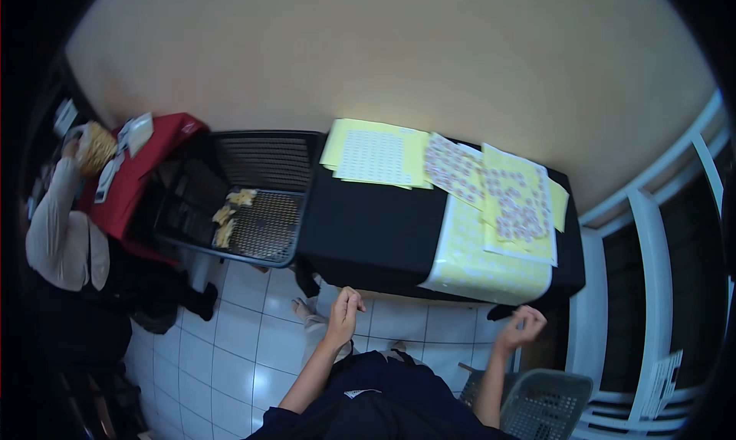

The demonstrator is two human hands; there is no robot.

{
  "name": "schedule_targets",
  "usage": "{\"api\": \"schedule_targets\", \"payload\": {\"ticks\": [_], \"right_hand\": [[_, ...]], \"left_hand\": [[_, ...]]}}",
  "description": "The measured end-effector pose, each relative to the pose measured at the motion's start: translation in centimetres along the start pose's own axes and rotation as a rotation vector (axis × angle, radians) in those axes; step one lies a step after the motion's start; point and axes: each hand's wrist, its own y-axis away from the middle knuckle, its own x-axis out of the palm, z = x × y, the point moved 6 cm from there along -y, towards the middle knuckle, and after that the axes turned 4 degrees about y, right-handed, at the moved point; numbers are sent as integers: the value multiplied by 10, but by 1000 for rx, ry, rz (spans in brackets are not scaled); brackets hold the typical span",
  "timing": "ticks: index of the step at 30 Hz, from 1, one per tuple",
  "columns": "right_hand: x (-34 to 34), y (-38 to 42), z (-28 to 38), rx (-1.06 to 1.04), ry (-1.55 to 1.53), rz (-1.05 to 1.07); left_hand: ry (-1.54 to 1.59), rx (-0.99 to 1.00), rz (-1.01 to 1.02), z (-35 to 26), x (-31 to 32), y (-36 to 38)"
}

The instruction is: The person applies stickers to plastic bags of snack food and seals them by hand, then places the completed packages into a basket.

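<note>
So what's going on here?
The person's left hand and right hand hover in front of a black-covered table, fingers curled, nothing visible in either. Printed yellow sheets lie on it, some overlapping. Beside it, a black basket holds a few pale yellow pieces. Far left, another person has a hand at a bag.

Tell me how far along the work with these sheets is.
Looks done: patterned sheets laid, several overlapping, on the black table. In hand: nothing visible in the left hand or right hand, both off the sheets. Left to do: can't tell from this overlap.
</note>
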Motion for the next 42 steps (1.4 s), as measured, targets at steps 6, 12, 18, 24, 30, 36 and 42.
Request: {"api": "schedule_targets", "payload": {"ticks": [6,12,18,24,30,36,42], "right_hand": [[169,118,203,-443,-139,657],[257,187,274,-515,126,792],[266,198,263,-573,175,520],[265,206,250,-521,261,436],[264,208,247,-471,286,446],[266,205,252,-474,343,490],[268,201,259,-459,313,496]], "left_hand": [[30,144,-298,-16,-156,-32],[-260,-91,-524,7,-362,-113],[-885,-517,-331,118,-536,-231],[-1418,-816,25,216,-577,-265],[-1274,-970,-66,270,-584,-242],[-1053,-973,-36,288,-577,-224],[-872,-687,122,249,-535,-229]]}}
